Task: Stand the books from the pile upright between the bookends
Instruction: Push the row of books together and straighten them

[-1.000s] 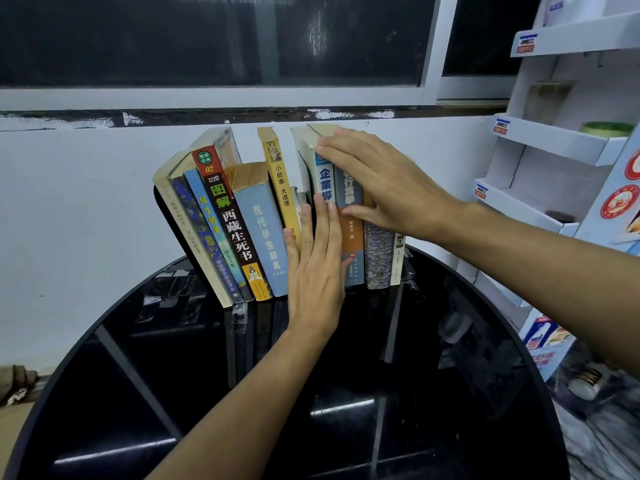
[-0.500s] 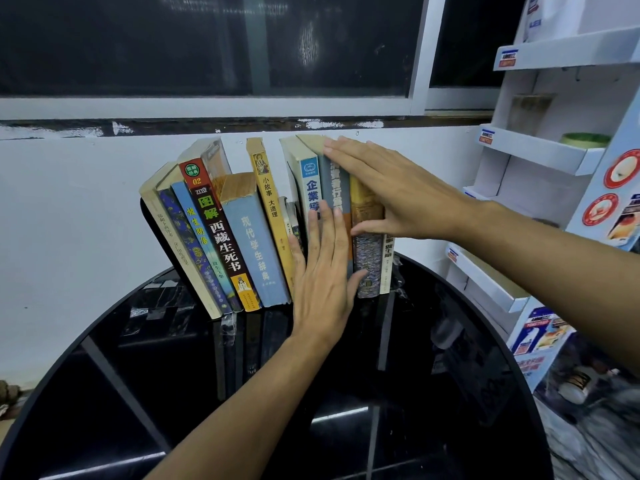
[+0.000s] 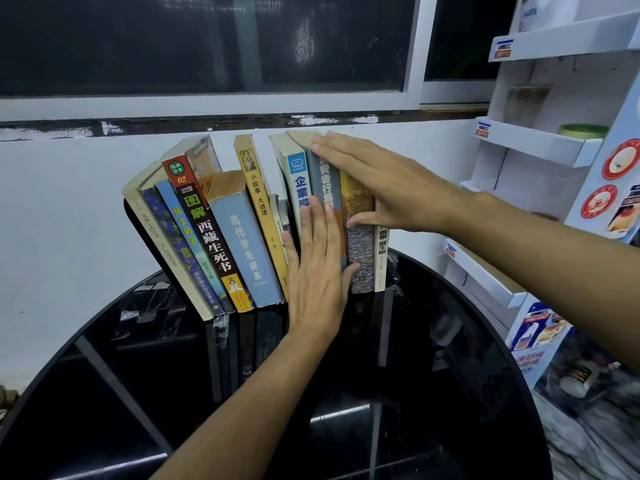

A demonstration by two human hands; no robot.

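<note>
Several books stand in a row at the back of the round black table (image 3: 450, 393). The left ones, among them a black-spined book (image 3: 207, 237) and a pale blue book (image 3: 247, 244), lean left against a black bookend (image 3: 138, 230). My left hand (image 3: 317, 271) presses flat with straight fingers on the spines of the middle books, near a white and blue book (image 3: 298, 188). My right hand (image 3: 384, 185) lies flat over the tops of the right-hand books, thumb on a yellow and grey book (image 3: 360, 251). A thin white book (image 3: 380, 261) ends the row. No right bookend shows.
A white wall and dark window stand right behind the books. A white display shelf (image 3: 540, 140) with packets and boxes rises close to the table's right edge. The glossy tabletop stretches toward me in front of the row.
Both hands stay pressed on the books in almost the same pose. The right-hand books stand slightly straighter and tighter together, and the view has shifted a little.
</note>
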